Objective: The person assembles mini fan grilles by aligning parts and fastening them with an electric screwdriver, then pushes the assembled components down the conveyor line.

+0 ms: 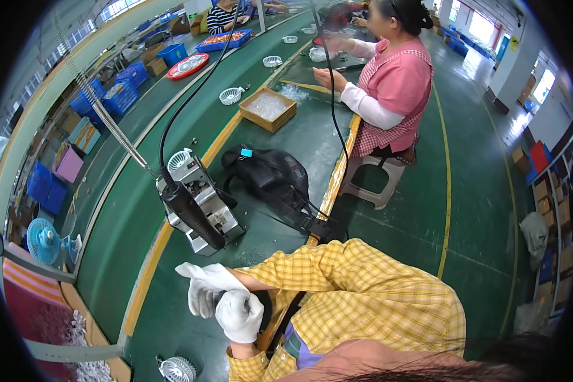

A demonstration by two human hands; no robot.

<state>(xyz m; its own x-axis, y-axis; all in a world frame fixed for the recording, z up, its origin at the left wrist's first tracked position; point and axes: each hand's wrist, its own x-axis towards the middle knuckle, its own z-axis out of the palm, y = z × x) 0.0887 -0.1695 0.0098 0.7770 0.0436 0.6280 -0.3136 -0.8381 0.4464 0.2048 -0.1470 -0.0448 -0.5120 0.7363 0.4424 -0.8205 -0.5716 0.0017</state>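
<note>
Two white-gloved hands meet over the green table (172, 299), by its near edge
The left hand (239, 315) has its fingers curled together against the cuff of the white glove (218, 275) on the right hand (202, 298), though whether they pinch it I cannot tell; the right's fingers bend down, one digit apart, any grip hidden; toward the far edge, a black corded tool (194, 213) hangs at a metal fixture (218, 219)

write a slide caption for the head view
White-gloved left hand and right hand close together over a green bench, near a black corded tool, with an open box beyond.
</note>
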